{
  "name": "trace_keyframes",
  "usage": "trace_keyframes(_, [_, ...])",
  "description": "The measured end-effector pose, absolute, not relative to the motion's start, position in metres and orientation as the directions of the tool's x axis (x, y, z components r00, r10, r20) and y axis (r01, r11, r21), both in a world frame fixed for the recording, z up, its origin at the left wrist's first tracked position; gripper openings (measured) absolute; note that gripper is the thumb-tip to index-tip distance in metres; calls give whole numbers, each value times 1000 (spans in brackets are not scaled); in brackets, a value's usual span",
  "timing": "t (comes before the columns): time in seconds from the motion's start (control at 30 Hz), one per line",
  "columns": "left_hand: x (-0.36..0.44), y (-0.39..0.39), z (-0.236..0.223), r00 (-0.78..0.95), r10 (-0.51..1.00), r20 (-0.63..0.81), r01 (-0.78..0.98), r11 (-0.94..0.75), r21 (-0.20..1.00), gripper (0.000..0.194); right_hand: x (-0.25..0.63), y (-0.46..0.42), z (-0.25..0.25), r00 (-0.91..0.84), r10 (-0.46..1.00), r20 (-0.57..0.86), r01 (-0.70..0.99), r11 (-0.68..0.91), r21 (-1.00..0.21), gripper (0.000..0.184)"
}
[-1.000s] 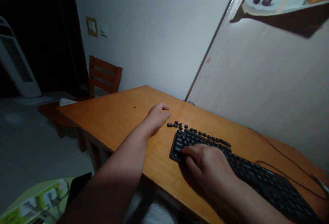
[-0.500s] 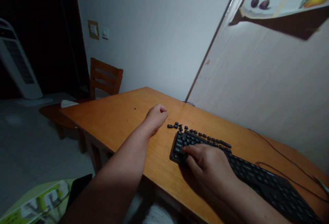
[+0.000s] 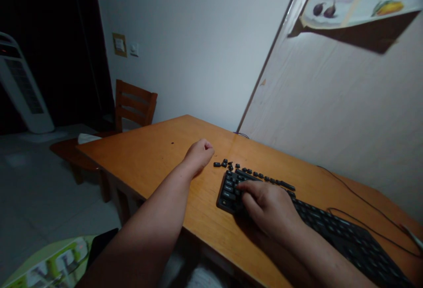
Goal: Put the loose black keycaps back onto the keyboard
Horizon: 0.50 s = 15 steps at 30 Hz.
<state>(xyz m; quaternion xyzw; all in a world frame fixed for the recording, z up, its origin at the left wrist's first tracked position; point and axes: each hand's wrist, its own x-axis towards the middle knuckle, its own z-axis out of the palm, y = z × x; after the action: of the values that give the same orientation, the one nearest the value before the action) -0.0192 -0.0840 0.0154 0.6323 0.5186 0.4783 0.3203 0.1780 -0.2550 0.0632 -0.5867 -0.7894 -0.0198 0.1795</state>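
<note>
A black keyboard [image 3: 228, 189] lies at a slant on the wooden table. My right hand [image 3: 272, 200] is over its near-left end, index fingertip touching the keys and thumb held apart below. I see nothing gripped in it; the other fingers are mostly hidden. My left hand [image 3: 199, 156] rests on the table left of the keyboard, curled into a loose fist. Whatever may be inside that fist is hidden. Several loose black keycaps [image 3: 224, 164] sit between the fist and the keyboard's far corner. A row of further keycaps [image 3: 266, 178] runs along its far edge.
The wooden table [image 3: 158, 156] meets the wall on its far side. Thin black cables [image 3: 360, 222] trail over its right part. A wooden chair [image 3: 135, 105] stands beyond the left end. Power plugs or adapters [image 3: 66, 257] lie on a green surface at lower left.
My right index fingertip has shifted a little right and away from me across the keys. My left fist stays in place. The whole view has shifted slightly.
</note>
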Motion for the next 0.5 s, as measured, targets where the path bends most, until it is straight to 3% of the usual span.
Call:
trace_keyframes(0.27, [-12, -84, 17, -93, 989, 117, 85, -109, 990, 5, 231, -214, 58, 129, 896, 425, 836, 133, -533, 36])
trace_keyframes(0.37, [-12, -76, 23, -112, 994, 16, -46, -22, 999, 15, 247, -205, 60, 237, 865, 443, 777, 105, -620, 40])
trace_keyframes(0.5, [-10, -59, 40, -273, 957, -94, -173, 47, 984, 14, 260, -198, 63, 321, 818, 478, 723, 114, -681, 37])
